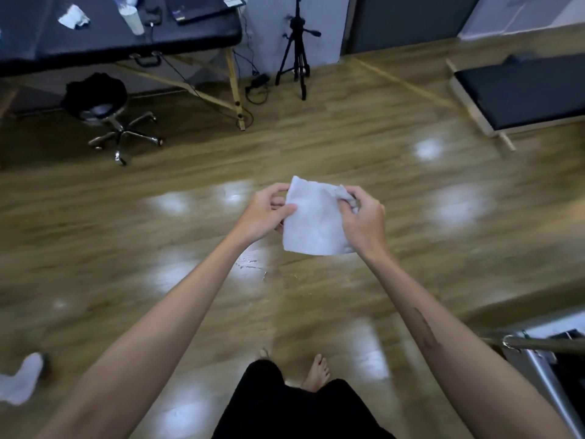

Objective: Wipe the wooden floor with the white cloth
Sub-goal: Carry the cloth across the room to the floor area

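One white cloth [311,221] held in air above wooden floor [364,153]. Left hand [264,213] pinches left edge; right hand [361,221] grips bunched right corner. No legible writing.

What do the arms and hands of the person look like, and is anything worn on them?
Both forearms are bare: no sleeves, gloves, watch or rings show. The left hand and right hand are bare too. A long dark streak marks the right forearm.

black stool [95,99] | tripod [297,49] | paper cup [133,20] on padded table [190,39]
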